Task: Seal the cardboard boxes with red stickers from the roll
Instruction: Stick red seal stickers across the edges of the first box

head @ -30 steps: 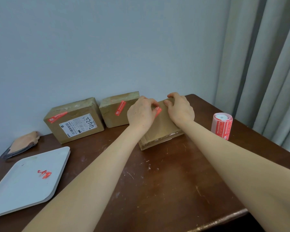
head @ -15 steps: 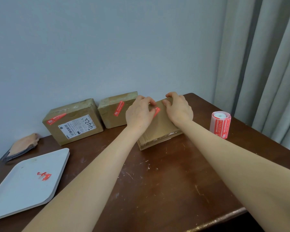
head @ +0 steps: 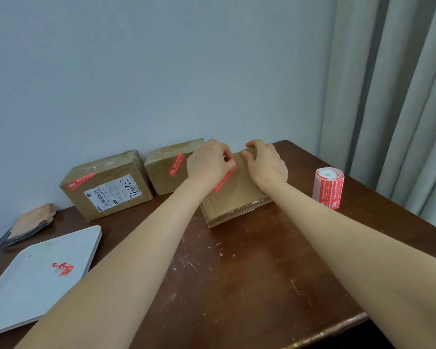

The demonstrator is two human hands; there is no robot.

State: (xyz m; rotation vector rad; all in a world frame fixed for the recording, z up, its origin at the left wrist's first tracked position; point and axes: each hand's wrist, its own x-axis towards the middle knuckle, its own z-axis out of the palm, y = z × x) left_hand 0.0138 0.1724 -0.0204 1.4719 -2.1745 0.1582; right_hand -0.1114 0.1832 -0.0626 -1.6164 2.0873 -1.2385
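Table [head: 249, 285]: dark wood, scuffed, set against the wall. White tray [head: 23, 293] at your near left, with red scraps [head: 63, 268] on it.

Boxes: three along the back. Largest box [head: 106, 185] at far left carries a shipping label and a red sticker near its top edge. Middle box [head: 169, 170] sits just beside it, one red sticker on its front face. Both look done. The third box [head: 234, 195], nearest you, is the one in hand.

Hands: your left hand [head: 209, 165] rests on the third box's top, fingers curled and pressing at the upper end of the sticker. Your right hand [head: 267, 165] is curled over the box's far right edge, gripping the cardboard to steady it.

Sticker roll [head: 329, 187]: upright on the table, to the right of the third box, apart from it.

Red sticker [head: 224, 181]: lies diagonally on the box top, lower end visible, upper end hidden under your left fingers. Whether it crosses the flap seam cannot be told from here.

Step judged: pressing down. Keep the right hand bracing so the box does not slide. Run the left fingertips from the held end toward the free end, flattening as you go to avoid bubbles and lifted corners. Check both ends are bonded before you let go.
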